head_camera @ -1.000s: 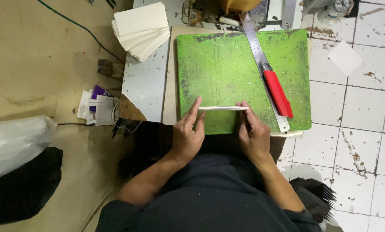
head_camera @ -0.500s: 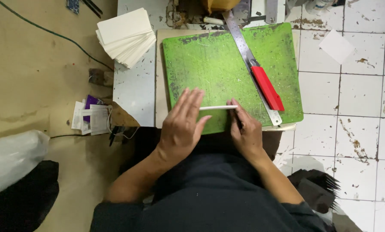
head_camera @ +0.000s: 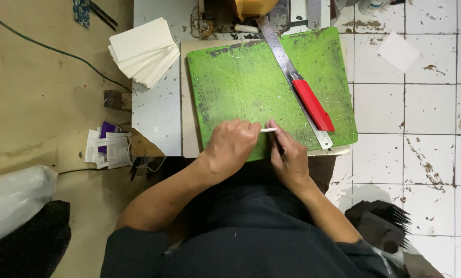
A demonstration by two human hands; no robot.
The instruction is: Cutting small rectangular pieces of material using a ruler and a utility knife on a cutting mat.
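A thin white strip (head_camera: 268, 130) lies edge-on at the near edge of a scuffed green cutting mat (head_camera: 251, 82). My left hand (head_camera: 232, 145) covers most of the strip, fingers curled over it. My right hand (head_camera: 288, 157) pinches the strip's right end. A metal ruler (head_camera: 284, 57) runs diagonally across the mat, and a red-handled knife (head_camera: 313, 105) rests on it, to the right of my hands.
A fanned stack of white cards (head_camera: 145, 50) sits on the small table (head_camera: 156, 110) left of the mat. Papers (head_camera: 107, 149) lie on the brown floor at the left, with a plastic bag (head_camera: 11, 198). White tiles (head_camera: 421, 128) lie at the right, one loose white sheet (head_camera: 398, 51) on them.
My left hand slid to the right along the strip and now covers most of it. The right hand stayed at the strip's right end. The view shifted.
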